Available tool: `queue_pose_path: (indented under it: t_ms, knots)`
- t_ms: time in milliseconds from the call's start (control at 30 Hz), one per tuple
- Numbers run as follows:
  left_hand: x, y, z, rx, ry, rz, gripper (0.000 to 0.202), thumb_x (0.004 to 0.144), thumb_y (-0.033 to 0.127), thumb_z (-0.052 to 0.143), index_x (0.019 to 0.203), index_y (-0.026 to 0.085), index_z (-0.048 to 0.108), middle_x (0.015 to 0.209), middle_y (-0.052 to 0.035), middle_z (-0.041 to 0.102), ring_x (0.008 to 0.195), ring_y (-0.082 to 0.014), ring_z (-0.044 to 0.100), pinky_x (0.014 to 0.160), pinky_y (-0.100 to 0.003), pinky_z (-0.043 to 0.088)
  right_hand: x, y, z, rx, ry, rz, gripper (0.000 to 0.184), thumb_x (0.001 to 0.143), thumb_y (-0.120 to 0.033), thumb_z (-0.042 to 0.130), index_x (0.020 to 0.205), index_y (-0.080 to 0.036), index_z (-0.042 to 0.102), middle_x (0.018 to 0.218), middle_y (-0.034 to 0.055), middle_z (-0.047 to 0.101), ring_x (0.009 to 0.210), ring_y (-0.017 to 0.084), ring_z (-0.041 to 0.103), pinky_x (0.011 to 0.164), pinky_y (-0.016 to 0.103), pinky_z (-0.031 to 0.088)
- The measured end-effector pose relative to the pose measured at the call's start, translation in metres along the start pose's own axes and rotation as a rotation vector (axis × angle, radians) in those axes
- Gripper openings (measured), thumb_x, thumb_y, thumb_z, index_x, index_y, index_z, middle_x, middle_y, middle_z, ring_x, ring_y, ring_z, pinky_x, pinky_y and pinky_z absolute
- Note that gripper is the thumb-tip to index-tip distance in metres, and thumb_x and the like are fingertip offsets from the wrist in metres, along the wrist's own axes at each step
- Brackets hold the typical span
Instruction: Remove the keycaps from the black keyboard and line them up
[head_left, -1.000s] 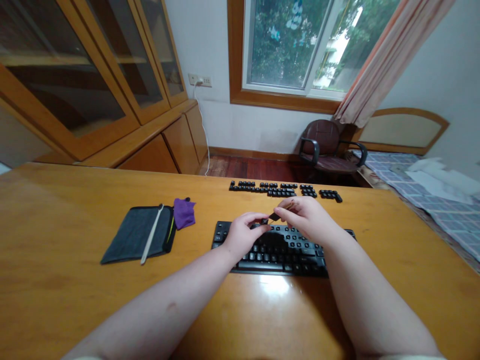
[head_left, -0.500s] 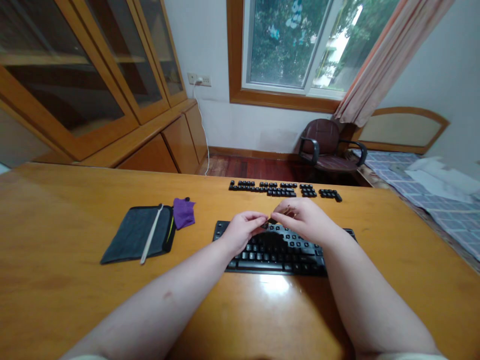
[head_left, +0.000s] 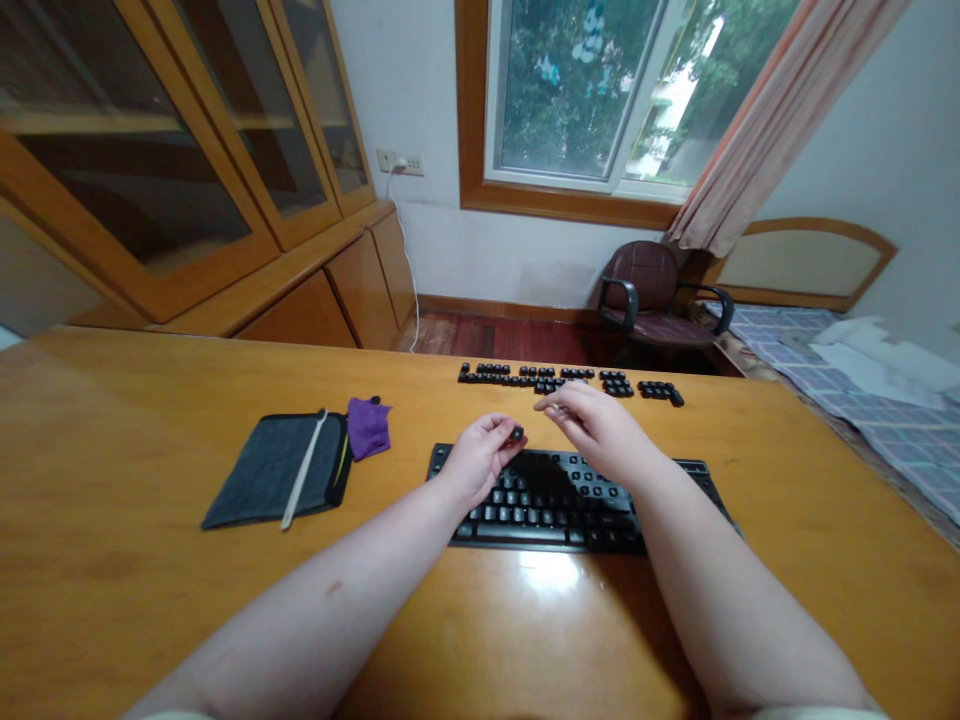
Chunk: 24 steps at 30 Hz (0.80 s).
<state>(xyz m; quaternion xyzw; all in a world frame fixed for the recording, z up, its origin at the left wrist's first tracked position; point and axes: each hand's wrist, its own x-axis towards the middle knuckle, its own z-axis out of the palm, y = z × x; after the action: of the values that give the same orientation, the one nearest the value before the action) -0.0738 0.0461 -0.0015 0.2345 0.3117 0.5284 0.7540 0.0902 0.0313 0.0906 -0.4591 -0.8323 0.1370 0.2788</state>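
A black keyboard lies on the wooden desk in front of me. My left hand hovers over its upper left part, fingers pinched on a small black keycap. My right hand is raised above the keyboard's top edge with its fingers loosely extended toward the rows of loose black keycaps laid out beyond the keyboard. A thin tool seems to lie in its fingers, though I cannot make it out clearly.
Left of the keyboard lies a dark grey pouch with a slim white tool across it and a purple cloth. Wooden cabinets stand at the left, a brown armchair under the window, a bed at the right.
The hands were pinched together over the keyboard; now they have parted. The left hand keeps the keycap, and the right hand has moved up toward the loose keycap rows.
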Motion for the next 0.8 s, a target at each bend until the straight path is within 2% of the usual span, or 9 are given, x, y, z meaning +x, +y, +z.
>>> queue_pose_path:
  t_ms: [133,267,433,567,700,800]
  knots:
    - [0.0,0.001,0.0,0.007,-0.018,0.011,0.023,0.067,0.024,0.075,0.072,0.013,0.056,0.069,0.0006,0.06,0.065,-0.0078,0.058,0.066,-0.02,0.049,0.001,0.003,0.019,-0.066,-0.041,-0.031,0.019,0.079,-0.03,0.061,0.095,-0.021,0.063,0.094,0.0056,0.062,0.085,0.017,0.059,0.075,0.029,0.047]
    - [0.002,0.0,-0.003,-0.009,-0.036,0.004,0.024,0.065,0.025,0.076,0.074,0.013,0.056,0.07,0.0012,0.059,0.066,-0.0079,0.057,0.063,-0.018,0.047,0.0,0.005,0.035,-0.105,-0.047,-0.043,0.017,0.08,-0.025,0.06,0.096,-0.021,0.062,0.095,0.005,0.062,0.086,0.017,0.06,0.076,0.028,0.047]
    - [0.002,-0.001,-0.003,-0.043,-0.061,0.026,0.022,0.066,0.023,0.075,0.076,0.013,0.058,0.075,0.0008,0.06,0.07,-0.0083,0.057,0.069,-0.02,0.048,-0.001,0.009,0.044,-0.12,-0.025,-0.053,0.018,0.081,-0.023,0.057,0.097,-0.019,0.062,0.092,0.005,0.063,0.085,0.017,0.06,0.074,0.027,0.047]
    - [0.002,-0.001,-0.001,-0.051,-0.029,0.003,0.019,0.075,0.027,0.067,0.086,0.013,0.058,0.087,-0.004,0.061,0.076,-0.0112,0.059,0.072,-0.025,0.048,0.004,0.014,0.03,-0.122,0.048,-0.025,0.017,0.081,-0.025,0.057,0.096,-0.02,0.064,0.094,0.006,0.064,0.086,0.017,0.06,0.075,0.028,0.048]
    - [0.003,-0.001,-0.001,-0.067,0.042,-0.032,0.018,0.083,0.03,0.058,0.085,0.012,0.058,0.081,-0.0048,0.059,0.067,-0.0105,0.057,0.067,-0.025,0.048,0.027,0.027,0.004,-0.173,0.201,0.088,0.017,0.079,-0.029,0.059,0.092,-0.02,0.067,0.092,0.0066,0.064,0.083,0.018,0.06,0.075,0.029,0.047]
    - [0.004,-0.001,-0.001,-0.065,0.041,-0.044,0.019,0.084,0.03,0.055,0.083,0.012,0.058,0.079,-0.0052,0.058,0.065,-0.0104,0.057,0.064,-0.024,0.047,0.049,0.047,0.002,-0.239,0.151,0.15,0.015,0.076,-0.028,0.063,0.087,-0.02,0.069,0.088,0.0049,0.064,0.083,0.018,0.06,0.076,0.028,0.046]
